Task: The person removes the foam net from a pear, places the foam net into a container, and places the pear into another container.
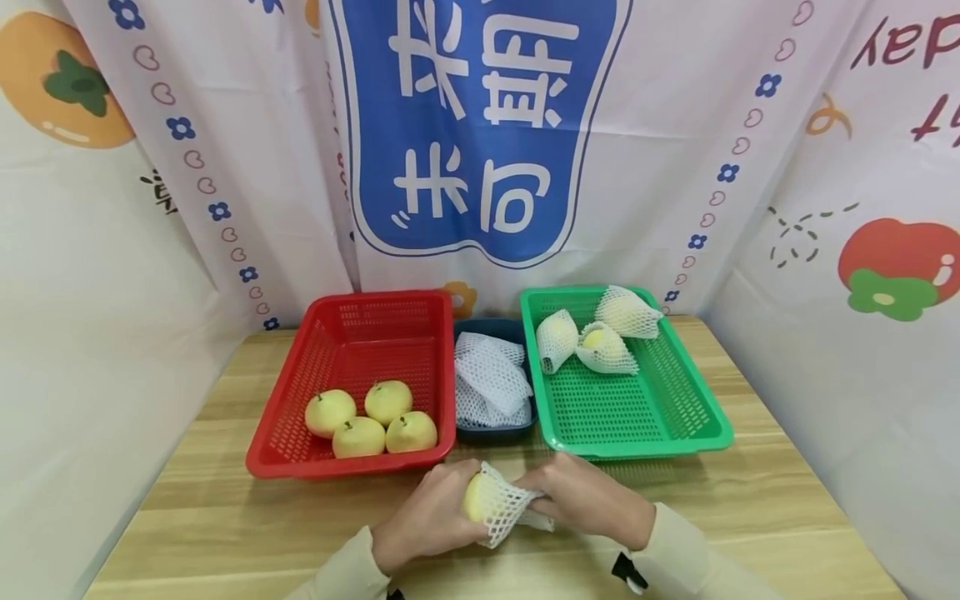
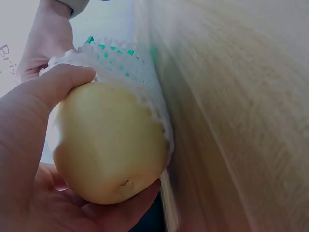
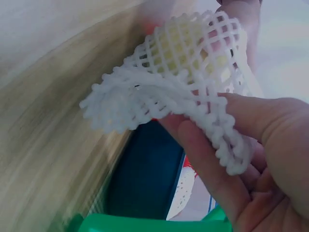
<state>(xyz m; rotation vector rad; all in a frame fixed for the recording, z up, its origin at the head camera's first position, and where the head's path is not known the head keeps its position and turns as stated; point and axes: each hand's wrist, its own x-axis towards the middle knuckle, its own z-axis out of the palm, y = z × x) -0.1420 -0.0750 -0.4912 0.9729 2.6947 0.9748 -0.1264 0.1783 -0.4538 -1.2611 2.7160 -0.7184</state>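
My left hand (image 1: 435, 512) grips a pale yellow pear (image 2: 108, 142), thumb on top and fingers curled beneath it. A white foam net sleeve (image 3: 178, 63) covers the far part of the pear, while the end toward my left palm is bare. With thumb and fingers, my right hand (image 1: 581, 497) pinches the loose open end of the sleeve, which is folded and bunched there. Both hands are close over the wooden table, in front of the baskets.
A red basket (image 1: 258, 433) at left holds several bare pears (image 1: 360, 437). Between the baskets, a dark blue bin (image 1: 491, 435) contains white foam sleeves (image 1: 491, 379). The green basket (image 1: 716, 421) at right holds three sleeved pears (image 1: 603, 348). Printed cloth (image 1: 285, 167) hangs behind the wooden table (image 1: 217, 517).
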